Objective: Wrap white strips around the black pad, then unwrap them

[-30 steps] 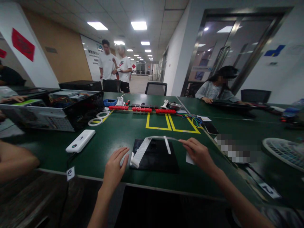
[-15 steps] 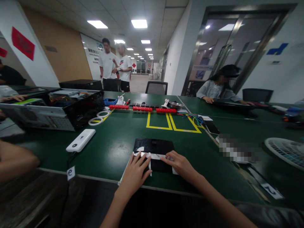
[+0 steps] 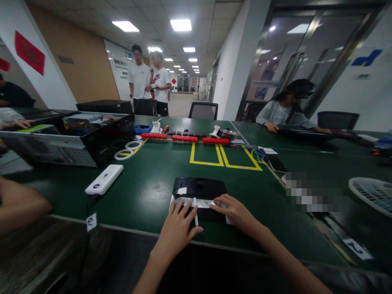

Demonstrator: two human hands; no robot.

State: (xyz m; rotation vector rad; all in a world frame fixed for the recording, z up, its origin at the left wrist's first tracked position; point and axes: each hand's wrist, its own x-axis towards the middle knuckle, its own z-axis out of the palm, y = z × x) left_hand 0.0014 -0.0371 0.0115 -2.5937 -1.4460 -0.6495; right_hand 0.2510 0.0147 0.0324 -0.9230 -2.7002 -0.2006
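Note:
A flat black object (image 3: pixel 211 188) with a raised rear part lies on the table in front of me; its kind is unclear. A silvery white strip (image 3: pixel 203 203) runs across it, and a narrow white strip (image 3: pixel 196 216) crosses that one towards me. Spread over the left end, my left hand (image 3: pixel 179 222) is open, fingertips resting on the silvery strip. My right hand (image 3: pixel 237 212) touches the strip's right end, its fingers loosely bent and thumb apart from them, with no object seen in it. A small white patch (image 3: pixel 182 190) shows on the object's rear left part.
A white numbered power bank (image 3: pixel 104 179) with a cable lies left, near an opened computer case (image 3: pixel 61 143) and white rings (image 3: pixel 123 154). Red strips (image 3: pixel 184 138) and yellow tape outlines (image 3: pixel 206 163) are farther back. Right are a phone (image 3: pixel 275 163), a fan (image 3: pixel 375 195) and a seated person.
My left hand has shifted slightly right and towards me, its thumb farther out. The right hand's fingers have spread a little over the strip's end. The view has turned slightly.

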